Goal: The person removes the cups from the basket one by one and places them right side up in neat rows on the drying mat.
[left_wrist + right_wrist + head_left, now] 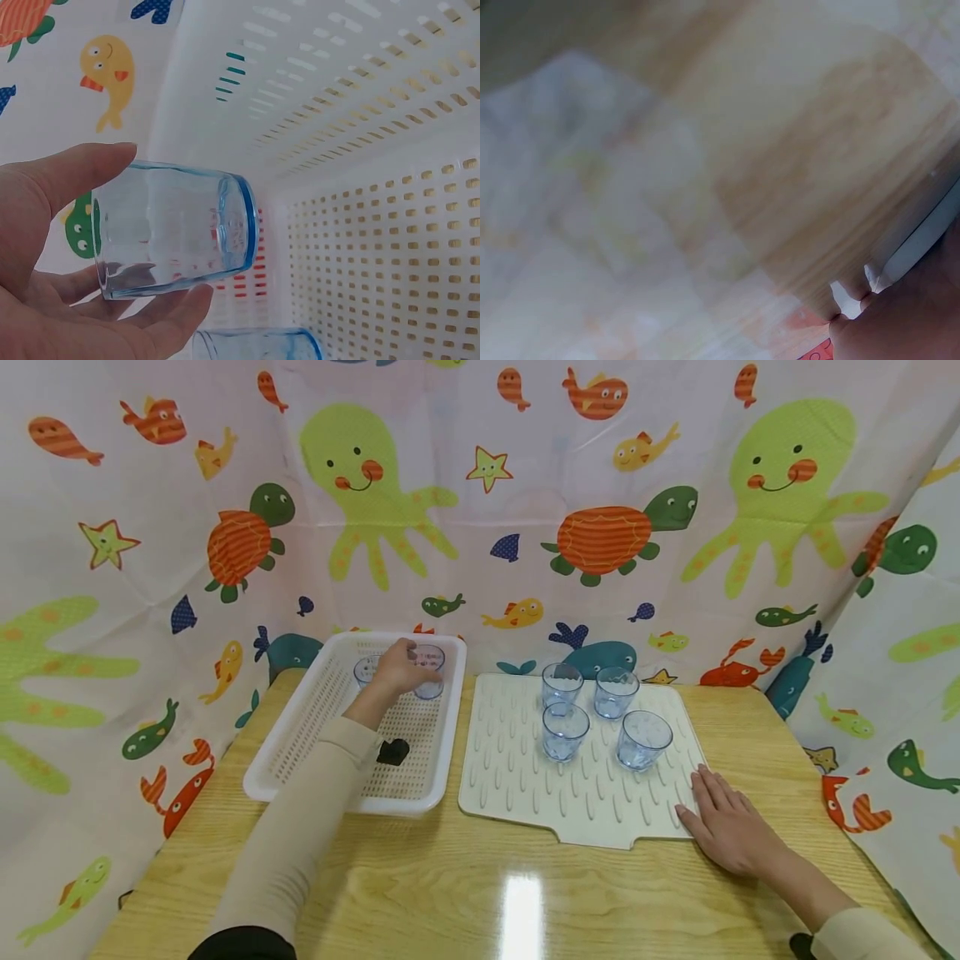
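My left hand [396,675] reaches into a white perforated basket [453,727] and grips a clear bluish drinking glass [430,681] between thumb and fingers. In the left wrist view this glass [180,225] appears sideways, close to the basket's wall. A second glass [364,670] sits in the basket, partly behind the hand. To the right, several similar glasses [645,741] stand on a cream ridged draining board [510,785]. My right hand [731,827] lies with fingers extended at the board's right edge, touching it. The right wrist view is blurred, with only some fingers in its corner.
Basket and board stand side by side on a wooden table [420,877]. A small black object [393,752] shows by the left sleeve over the basket floor; its kind is unclear. A cloth [465,552] printed with sea animals hangs behind and at both sides.
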Available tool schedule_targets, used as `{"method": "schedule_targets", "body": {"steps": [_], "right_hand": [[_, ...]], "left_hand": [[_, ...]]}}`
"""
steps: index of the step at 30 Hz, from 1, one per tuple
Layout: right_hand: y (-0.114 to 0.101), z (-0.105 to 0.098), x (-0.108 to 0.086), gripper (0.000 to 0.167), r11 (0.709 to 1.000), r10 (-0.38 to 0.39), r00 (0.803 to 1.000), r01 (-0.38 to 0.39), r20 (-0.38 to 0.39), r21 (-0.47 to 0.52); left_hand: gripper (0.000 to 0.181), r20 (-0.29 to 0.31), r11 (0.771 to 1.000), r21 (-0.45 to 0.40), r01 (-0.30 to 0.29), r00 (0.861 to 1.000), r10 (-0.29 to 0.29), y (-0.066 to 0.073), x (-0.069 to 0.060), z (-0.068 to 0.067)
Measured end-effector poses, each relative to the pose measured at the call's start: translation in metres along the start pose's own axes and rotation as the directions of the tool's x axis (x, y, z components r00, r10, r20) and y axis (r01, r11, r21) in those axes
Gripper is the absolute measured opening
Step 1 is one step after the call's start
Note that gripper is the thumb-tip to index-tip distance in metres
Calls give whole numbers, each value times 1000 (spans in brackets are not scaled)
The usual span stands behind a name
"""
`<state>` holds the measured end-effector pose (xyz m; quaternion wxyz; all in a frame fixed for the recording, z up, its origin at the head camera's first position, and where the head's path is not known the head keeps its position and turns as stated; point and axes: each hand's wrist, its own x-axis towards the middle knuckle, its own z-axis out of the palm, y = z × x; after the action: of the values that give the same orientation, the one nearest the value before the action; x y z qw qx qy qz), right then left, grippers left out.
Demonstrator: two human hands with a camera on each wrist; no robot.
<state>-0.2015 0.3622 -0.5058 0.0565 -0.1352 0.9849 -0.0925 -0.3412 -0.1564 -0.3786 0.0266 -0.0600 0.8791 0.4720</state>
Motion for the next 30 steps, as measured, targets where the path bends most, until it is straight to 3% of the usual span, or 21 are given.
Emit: {"method": "schedule_targets", "body": {"steps": [10, 17, 30], "right_hand": [[0, 0, 0, 84, 1000, 0, 1000, 0, 0, 2], [0, 0, 0, 84, 1000, 3, 1000, -3, 0, 5], [-3, -3, 0, 84, 1000, 1, 1000, -1, 2, 8]], "left_hand": [[86, -2, 1000, 6, -21, 1000, 21, 9, -10, -2], [88, 17, 997, 18, -76, 997, 75, 22, -20, -3], [84, -21, 992, 12, -128, 992, 128, 37, -26, -8]]}}
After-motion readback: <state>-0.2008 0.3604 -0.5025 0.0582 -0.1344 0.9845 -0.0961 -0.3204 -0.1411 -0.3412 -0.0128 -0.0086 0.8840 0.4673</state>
